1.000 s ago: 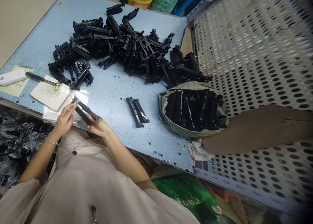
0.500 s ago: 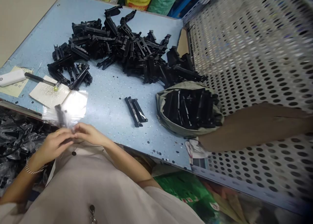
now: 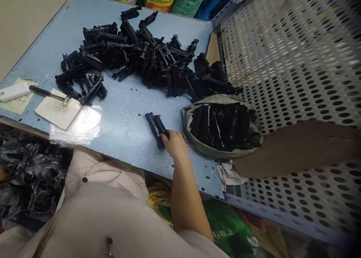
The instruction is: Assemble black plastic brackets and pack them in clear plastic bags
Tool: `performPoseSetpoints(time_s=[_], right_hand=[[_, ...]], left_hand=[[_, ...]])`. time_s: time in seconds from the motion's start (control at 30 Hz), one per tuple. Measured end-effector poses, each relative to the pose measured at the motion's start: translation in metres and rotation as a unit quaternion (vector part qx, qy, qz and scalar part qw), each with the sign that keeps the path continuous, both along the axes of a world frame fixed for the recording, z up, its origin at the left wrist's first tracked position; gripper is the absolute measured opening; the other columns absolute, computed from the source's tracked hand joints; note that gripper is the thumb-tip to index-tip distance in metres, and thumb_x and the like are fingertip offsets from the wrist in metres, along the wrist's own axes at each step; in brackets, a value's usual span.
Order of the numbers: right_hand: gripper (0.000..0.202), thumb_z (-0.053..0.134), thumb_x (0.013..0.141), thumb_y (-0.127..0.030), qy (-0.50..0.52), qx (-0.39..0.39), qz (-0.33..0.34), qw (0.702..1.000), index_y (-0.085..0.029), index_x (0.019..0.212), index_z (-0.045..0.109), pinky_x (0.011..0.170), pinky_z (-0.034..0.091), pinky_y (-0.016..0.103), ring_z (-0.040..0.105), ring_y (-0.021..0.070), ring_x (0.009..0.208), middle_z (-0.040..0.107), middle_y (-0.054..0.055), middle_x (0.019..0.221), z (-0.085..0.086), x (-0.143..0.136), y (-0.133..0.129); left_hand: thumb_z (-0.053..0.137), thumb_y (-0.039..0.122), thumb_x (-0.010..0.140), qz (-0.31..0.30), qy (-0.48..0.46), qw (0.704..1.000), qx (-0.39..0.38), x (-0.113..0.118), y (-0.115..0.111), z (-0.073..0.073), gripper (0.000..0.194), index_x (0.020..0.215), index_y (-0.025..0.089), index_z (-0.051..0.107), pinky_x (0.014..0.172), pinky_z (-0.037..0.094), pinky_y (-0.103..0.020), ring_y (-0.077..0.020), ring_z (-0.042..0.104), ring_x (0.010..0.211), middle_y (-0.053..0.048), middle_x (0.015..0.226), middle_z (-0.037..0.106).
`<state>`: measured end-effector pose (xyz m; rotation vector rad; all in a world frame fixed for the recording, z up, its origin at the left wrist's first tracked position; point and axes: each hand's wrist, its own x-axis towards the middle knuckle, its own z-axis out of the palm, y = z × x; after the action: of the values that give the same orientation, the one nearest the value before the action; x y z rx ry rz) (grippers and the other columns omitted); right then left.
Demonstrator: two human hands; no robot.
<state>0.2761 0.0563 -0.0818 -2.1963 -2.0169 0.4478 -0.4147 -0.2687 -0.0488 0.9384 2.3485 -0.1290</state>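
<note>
My right hand [image 3: 175, 144] reaches over the table and closes on the near end of a black plastic bracket-like piece [image 3: 154, 126]. The piece lies on the blue tabletop, with the thumb across its end and the other fingers mostly hidden. Just right of this hand is an olive cloth bag [image 3: 194, 147], rolled open and packed with similar black pieces [image 3: 225, 124]. A large heap of these pieces [image 3: 146, 55] spreads over the back of the table. My left hand is out of sight; only its sleeve [image 3: 14, 235] shows at lower left.
Clear plastic sleeves [image 3: 84, 124] lie at the left front edge beside a pale pad [image 3: 56, 113], a black-handled tool [image 3: 47, 92] and a white device [image 3: 14, 90]. Bagged black items [image 3: 28, 167] fill the space below left. A perforated metal panel [image 3: 296, 81] rises on the right.
My hands were together at the left front edge with a small dark item in a clear sleeve. My right hand has moved right onto the loose black piece; my left hand has left the view.
</note>
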Motion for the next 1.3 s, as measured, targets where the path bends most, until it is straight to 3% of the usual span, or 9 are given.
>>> performPoseSetpoints(time_s=[0.13, 0.23, 0.4, 0.5, 0.6, 0.77, 0.9, 1.03, 1.3], right_hand=[[0.035, 0.054, 0.088, -0.04, 0.121, -0.002, 0.002, 0.993, -0.013, 0.101, 0.072, 0.083, 0.045, 0.039, 0.06, 0.028, 0.091, 0.067, 0.015, 0.092, -0.003, -0.008, -0.007], [0.044, 0.058, 0.082, -0.055, 0.35, -0.027, -0.022, 0.936, -0.016, 0.097, 0.07, 0.072, 0.044, 0.033, 0.056, 0.0207, 0.077, 0.066, 0.006, 0.083, -0.001, -0.045, -0.012], [0.051, 0.071, 0.073, -0.061, 0.567, -0.125, -0.031, 0.813, -0.017, 0.098, 0.07, 0.06, 0.039, 0.026, 0.05, 0.0124, 0.063, 0.06, -0.002, 0.073, 0.011, -0.118, -0.025], [0.049, 0.075, 0.073, -0.06, 0.613, -0.157, -0.034, 0.773, -0.019, 0.098, 0.069, 0.056, 0.039, 0.025, 0.052, 0.0117, 0.061, 0.059, -0.003, 0.072, 0.017, -0.134, -0.031], [0.047, 0.079, 0.071, -0.059, 0.648, -0.19, -0.049, 0.736, -0.02, 0.094, 0.069, 0.054, 0.041, 0.025, 0.054, 0.0113, 0.059, 0.061, -0.003, 0.07, 0.021, -0.137, -0.035], [0.037, 0.085, 0.069, -0.05, 0.705, -0.278, -0.021, 0.652, -0.019, 0.081, 0.07, 0.056, 0.047, 0.024, 0.056, 0.0111, 0.059, 0.062, -0.002, 0.068, 0.029, -0.165, -0.037], [0.034, 0.086, 0.07, -0.044, 0.744, -0.347, 0.015, 0.571, -0.018, 0.087, 0.072, 0.059, 0.052, 0.024, 0.059, 0.0119, 0.063, 0.068, 0.001, 0.074, 0.031, -0.218, -0.03], [0.022, 0.084, 0.074, -0.033, 0.746, -0.369, -0.009, 0.554, -0.016, 0.083, 0.072, 0.058, 0.054, 0.022, 0.061, 0.0116, 0.064, 0.069, 0.001, 0.072, 0.024, -0.26, -0.016], [0.021, 0.082, 0.078, -0.03, 0.758, -0.371, -0.032, 0.536, -0.014, 0.088, 0.074, 0.059, 0.055, 0.021, 0.064, 0.0126, 0.071, 0.074, 0.006, 0.084, 0.02, -0.247, -0.012]], left_hand=[[0.064, 0.082, 0.049, 0.003, -0.147, 0.988, 0.038, 0.095, 0.079, 0.015, 0.06, 0.061, 0.023, 0.058, 0.069, 0.054, -0.038, -0.0228, 0.062, 0.063, 0.001, 0.059, 0.063], [0.06, 0.067, 0.081, -0.092, -0.273, 0.941, 0.179, 0.196, 0.15, 0.022, 0.045, 0.083, 0.022, 0.065, 0.074, 0.052, -0.033, -0.0204, 0.063, 0.074, -0.003, 0.078, 0.067], [0.075, 0.029, 0.079, -0.161, -0.08, 0.901, 0.396, 0.311, 0.249, 0.014, 0.018, 0.076, 0.017, 0.061, 0.082, 0.049, -0.039, -0.0277, 0.061, 0.093, -0.014, 0.098, 0.065], [0.069, 0.016, 0.081, -0.135, -0.112, 0.902, 0.395, 0.306, 0.271, 0.002, 0.012, 0.07, 0.017, 0.064, 0.078, 0.047, -0.037, -0.0246, 0.062, 0.085, -0.012, 0.091, 0.066], [0.081, 0.024, 0.073, 0.001, -0.259, 0.887, 0.383, 0.276, 0.272, -0.004, 0.019, 0.065, 0.017, 0.065, 0.067, 0.044, -0.032, -0.0169, 0.057, 0.066, -0.004, 0.07, 0.063], [0.098, 0.032, 0.044, 0.21, -0.507, 0.748, 0.374, 0.255, 0.264, -0.003, 0.042, 0.064, 0.014, 0.066, 0.068, 0.047, -0.028, -0.0124, 0.059, 0.066, -0.003, 0.071, 0.068], [0.097, 0.033, 0.045, 0.204, -0.504, 0.741, 0.395, 0.262, 0.262, -0.008, 0.041, 0.069, 0.013, 0.07, 0.071, 0.049, -0.028, -0.0132, 0.062, 0.07, -0.004, 0.073, 0.07], [0.093, 0.032, 0.05, 0.174, -0.428, 0.776, 0.429, 0.263, 0.259, -0.018, 0.037, 0.064, 0.015, 0.064, 0.061, 0.044, -0.025, -0.0114, 0.058, 0.062, -0.002, 0.071, 0.069], [0.089, 0.025, 0.052, 0.146, -0.401, 0.77, 0.475, 0.261, 0.255, -0.014, 0.044, 0.072, 0.019, 0.051, 0.06, 0.04, -0.021, -0.0075, 0.049, 0.059, 0.007, 0.065, 0.052]])
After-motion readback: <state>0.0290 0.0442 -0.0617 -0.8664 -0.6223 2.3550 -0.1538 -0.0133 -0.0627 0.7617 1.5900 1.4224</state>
